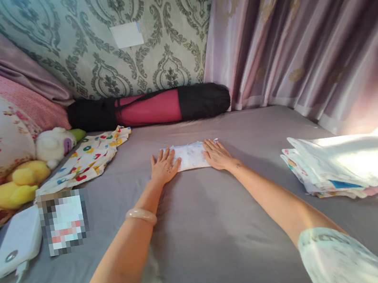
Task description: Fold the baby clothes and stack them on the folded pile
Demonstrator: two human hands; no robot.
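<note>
A small folded white cloth with a faint print lies flat on the grey bed sheet, in the middle of the view. My left hand rests palm down on its left end, fingers spread. On the right end lies my right hand, also palm down with its fingers stretched out. Both hands press on the cloth and hold nothing. Parts of the cloth's two ends are hidden under the fingers.
A stack of folded clothes lies at the right. A patterned cloth, plush toys and a white power bank with a cable are at the left. A black and red roll lies along the wall.
</note>
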